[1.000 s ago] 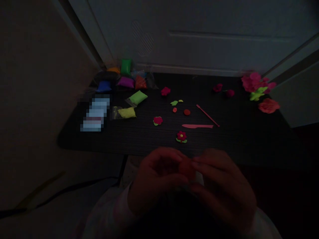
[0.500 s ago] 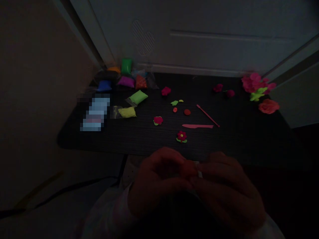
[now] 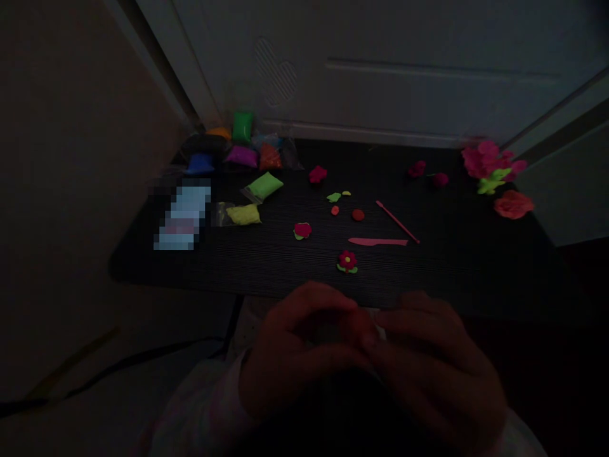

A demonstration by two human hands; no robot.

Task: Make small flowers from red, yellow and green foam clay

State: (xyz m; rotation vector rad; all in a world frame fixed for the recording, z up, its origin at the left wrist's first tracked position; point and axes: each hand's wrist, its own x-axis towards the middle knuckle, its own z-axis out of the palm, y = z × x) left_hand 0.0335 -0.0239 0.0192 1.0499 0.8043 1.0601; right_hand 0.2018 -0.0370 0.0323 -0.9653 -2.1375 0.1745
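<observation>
Slightly outward, away from my left hand, my right hand has shifted since a second ago; the fingers of both pinch a red lump, nearer me than the yellow-centred flower. I judge that flower complete, but the lump looks unfinished, and the disc and green piece beyond the flower lie loose, unjoined.

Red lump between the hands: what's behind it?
Behind the red lump, a pale patch shows beside the right hand, too dark to identify. The red lump, right hand and left hand cover the rest.
</observation>
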